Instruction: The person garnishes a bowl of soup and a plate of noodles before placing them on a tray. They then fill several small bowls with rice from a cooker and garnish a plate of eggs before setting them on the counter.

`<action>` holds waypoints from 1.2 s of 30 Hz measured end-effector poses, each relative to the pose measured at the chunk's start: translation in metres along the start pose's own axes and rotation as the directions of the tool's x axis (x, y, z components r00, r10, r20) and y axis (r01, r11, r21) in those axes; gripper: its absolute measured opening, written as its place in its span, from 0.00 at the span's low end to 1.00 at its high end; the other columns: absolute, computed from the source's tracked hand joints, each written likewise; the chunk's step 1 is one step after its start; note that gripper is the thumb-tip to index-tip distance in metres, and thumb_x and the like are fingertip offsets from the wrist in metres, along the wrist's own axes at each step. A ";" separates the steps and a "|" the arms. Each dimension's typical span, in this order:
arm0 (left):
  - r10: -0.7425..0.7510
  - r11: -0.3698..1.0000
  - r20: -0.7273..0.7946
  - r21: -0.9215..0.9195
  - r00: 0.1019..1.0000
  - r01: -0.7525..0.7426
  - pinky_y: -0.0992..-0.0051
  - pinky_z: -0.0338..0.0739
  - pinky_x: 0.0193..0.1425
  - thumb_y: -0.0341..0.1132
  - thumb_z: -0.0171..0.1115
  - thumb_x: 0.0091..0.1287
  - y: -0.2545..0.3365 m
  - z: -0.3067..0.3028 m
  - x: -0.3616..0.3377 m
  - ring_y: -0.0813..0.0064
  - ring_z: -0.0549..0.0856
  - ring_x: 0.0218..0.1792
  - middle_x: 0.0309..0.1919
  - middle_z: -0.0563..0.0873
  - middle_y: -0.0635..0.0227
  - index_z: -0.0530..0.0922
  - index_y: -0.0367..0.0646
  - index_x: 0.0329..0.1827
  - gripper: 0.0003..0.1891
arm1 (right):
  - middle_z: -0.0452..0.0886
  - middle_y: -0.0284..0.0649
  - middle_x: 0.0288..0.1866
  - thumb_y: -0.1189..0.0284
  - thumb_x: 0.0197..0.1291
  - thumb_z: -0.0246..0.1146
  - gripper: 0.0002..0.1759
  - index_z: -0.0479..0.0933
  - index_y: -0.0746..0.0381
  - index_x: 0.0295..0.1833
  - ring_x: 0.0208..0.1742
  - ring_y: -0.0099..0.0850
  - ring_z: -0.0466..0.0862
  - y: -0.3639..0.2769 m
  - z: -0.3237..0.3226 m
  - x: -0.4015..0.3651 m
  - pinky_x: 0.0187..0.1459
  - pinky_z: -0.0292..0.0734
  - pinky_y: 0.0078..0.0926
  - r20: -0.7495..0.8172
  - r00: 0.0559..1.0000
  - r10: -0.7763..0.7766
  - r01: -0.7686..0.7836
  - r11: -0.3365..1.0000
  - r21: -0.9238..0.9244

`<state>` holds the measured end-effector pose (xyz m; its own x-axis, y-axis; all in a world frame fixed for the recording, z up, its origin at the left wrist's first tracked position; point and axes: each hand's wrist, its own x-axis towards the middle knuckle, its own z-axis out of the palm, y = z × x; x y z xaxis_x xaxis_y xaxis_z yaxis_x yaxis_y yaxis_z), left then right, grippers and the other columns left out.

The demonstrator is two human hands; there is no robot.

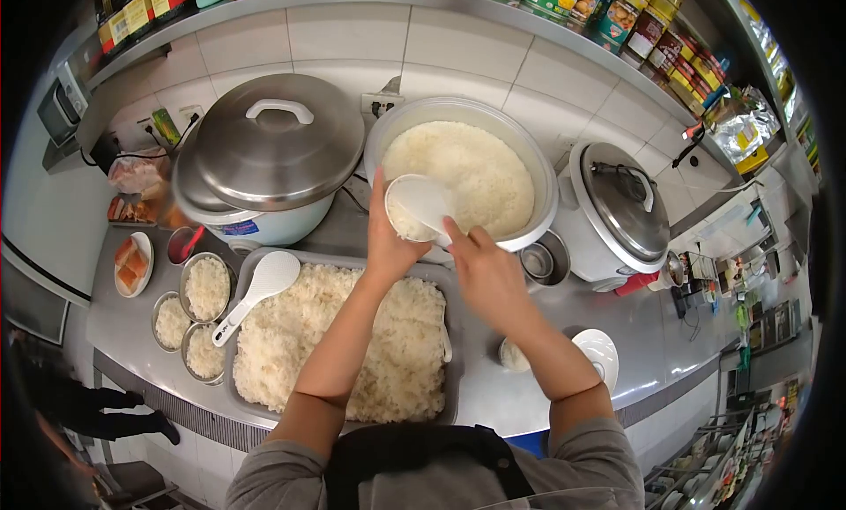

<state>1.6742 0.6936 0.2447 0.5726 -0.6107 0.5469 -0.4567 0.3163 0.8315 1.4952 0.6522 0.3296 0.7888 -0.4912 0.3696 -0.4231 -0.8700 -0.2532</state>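
At the near edge of a large pot of rice [471, 162], my left hand [388, 237] holds a small bowl [394, 231] with rice in it. My right hand [476, 259] is closed round the handle of a white rice paddle [421, 199], whose blade lies over the bowl's opening. Below my forearms is a grey tray [456, 356] heaped with rice [344, 334]. A second white paddle [264, 285] rests across the tray's upper left corner.
Left: a lidded cooker [273, 149], several metal bowls of rice [206, 288] and a plate of orange food [132, 263]. Right: another lidded cooker [617, 210], metal bowls [546, 259], a small cup [513, 356] and a white plate [599, 356]. A person's legs [115, 411] show lower left.
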 end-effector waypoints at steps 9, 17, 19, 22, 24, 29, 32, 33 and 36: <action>-0.100 0.987 -0.015 -0.125 0.995 0.097 0.64 0.78 0.69 0.22 0.83 0.44 0.007 -0.039 -0.053 0.64 0.80 0.67 0.66 0.78 0.57 0.55 0.42 0.80 0.59 | 0.80 0.46 0.37 0.70 0.72 0.64 0.20 0.82 0.56 0.67 0.34 0.41 0.82 -0.004 -0.012 -0.009 0.39 0.76 0.35 -0.002 0.993 -0.118 0.113 0.939 0.324; -0.195 0.975 -0.098 -0.126 0.976 0.182 0.63 0.79 0.70 0.20 0.82 0.44 0.041 -0.094 -0.114 0.62 0.80 0.66 0.66 0.76 0.56 0.55 0.44 0.79 0.58 | 0.85 0.48 0.43 0.70 0.75 0.61 0.20 0.78 0.63 0.68 0.33 0.32 0.80 -0.024 0.013 -0.042 0.40 0.77 0.31 0.249 0.936 0.250 -0.351 0.738 0.576; -0.219 0.969 -0.148 -0.151 0.965 0.197 0.63 0.79 0.70 0.21 0.82 0.43 0.040 -0.099 -0.123 0.61 0.80 0.66 0.66 0.75 0.55 0.54 0.44 0.78 0.58 | 0.84 0.45 0.40 0.72 0.75 0.61 0.20 0.78 0.63 0.69 0.35 0.28 0.80 -0.068 0.040 -0.071 0.39 0.76 0.30 0.060 0.988 0.142 -0.147 0.763 0.630; -0.243 0.966 -0.186 -0.142 0.952 0.218 0.63 0.79 0.70 0.21 0.84 0.43 0.038 -0.109 -0.132 0.61 0.79 0.67 0.66 0.75 0.54 0.53 0.42 0.78 0.59 | 0.84 0.44 0.39 0.73 0.75 0.61 0.21 0.77 0.61 0.71 0.36 0.27 0.80 -0.108 0.064 -0.081 0.39 0.76 0.29 -0.043 0.997 0.063 -0.027 0.821 0.571; -0.243 0.968 -0.196 -0.109 0.950 0.225 0.63 0.79 0.70 0.22 0.84 0.43 0.035 -0.116 -0.137 0.60 0.79 0.67 0.66 0.75 0.53 0.53 0.41 0.78 0.59 | 0.84 0.44 0.40 0.73 0.75 0.61 0.22 0.76 0.61 0.72 0.36 0.27 0.80 -0.112 0.071 -0.083 0.39 0.77 0.28 -0.042 0.995 0.095 -0.051 0.795 0.604; -0.264 0.964 -0.296 -0.110 0.918 0.241 0.63 0.78 0.71 0.23 0.86 0.42 0.030 -0.132 -0.150 0.59 0.78 0.67 0.66 0.74 0.51 0.53 0.40 0.78 0.60 | 0.84 0.49 0.49 0.74 0.74 0.61 0.24 0.74 0.63 0.73 0.37 0.35 0.82 -0.114 0.078 -0.092 0.40 0.78 0.31 0.149 0.942 0.299 -0.313 0.634 0.707; -0.230 0.973 -0.376 -0.071 0.897 0.220 0.63 0.77 0.71 0.23 0.86 0.42 0.031 -0.134 -0.154 0.59 0.78 0.67 0.67 0.73 0.50 0.53 0.39 0.79 0.61 | 0.81 0.52 0.49 0.75 0.72 0.61 0.26 0.71 0.63 0.75 0.39 0.42 0.84 -0.150 0.088 -0.112 0.43 0.80 0.37 0.090 0.968 0.233 -0.232 0.711 0.664; -0.233 0.972 -0.396 -0.059 0.888 0.229 0.62 0.77 0.71 0.24 0.86 0.42 0.031 -0.134 -0.155 0.59 0.77 0.67 0.67 0.73 0.50 0.53 0.39 0.79 0.61 | 0.80 0.53 0.50 0.76 0.72 0.60 0.27 0.70 0.63 0.75 0.41 0.46 0.84 -0.168 0.094 -0.115 0.44 0.81 0.39 0.031 0.981 0.192 -0.166 0.749 0.642; -0.238 0.969 -0.428 -0.048 0.872 0.240 0.62 0.77 0.72 0.24 0.86 0.42 0.028 -0.143 -0.159 0.59 0.77 0.68 0.67 0.73 0.50 0.54 0.38 0.79 0.61 | 0.79 0.56 0.49 0.78 0.70 0.59 0.29 0.68 0.63 0.77 0.43 0.56 0.83 -0.194 0.096 -0.113 0.44 0.82 0.44 0.038 0.991 0.131 -0.127 0.787 0.603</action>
<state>1.6678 0.9037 0.1949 0.8992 -0.2972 0.3212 -0.2722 0.1948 0.9423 1.5305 0.8802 0.2514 0.7426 -0.5991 0.2993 -0.1646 -0.5965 -0.7856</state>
